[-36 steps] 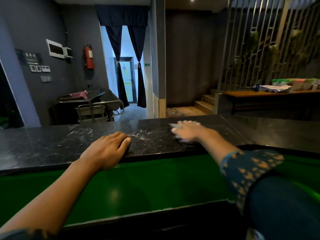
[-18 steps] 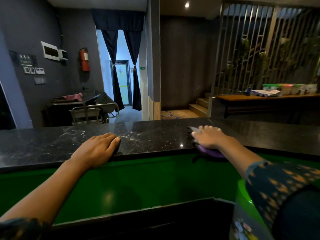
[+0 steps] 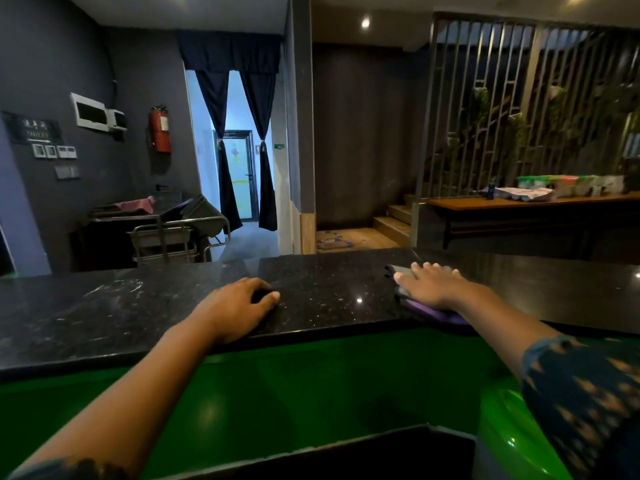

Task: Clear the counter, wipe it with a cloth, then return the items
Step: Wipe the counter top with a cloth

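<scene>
Under the right hand [image 3: 434, 287], fingers flat and grasping nothing, the cloth [image 3: 431, 311] overhangs the near surface [image 3: 329, 296] edge; unsecured, it may slip off. Left hand [image 3: 237, 306] rests loosely curled alongside, empty.

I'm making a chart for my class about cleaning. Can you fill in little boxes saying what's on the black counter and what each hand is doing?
surface: black speckled counter above a green front
cloth: purple cloth lying flat near the counter's front edge
right hand: right hand pressed flat on the cloth, fingers spread
left hand: left hand resting on the counter edge, fingers loosely curled, holding nothing
marks: pale smears on the counter to the left
other items on the counter: none visible
stage: wiping
</scene>
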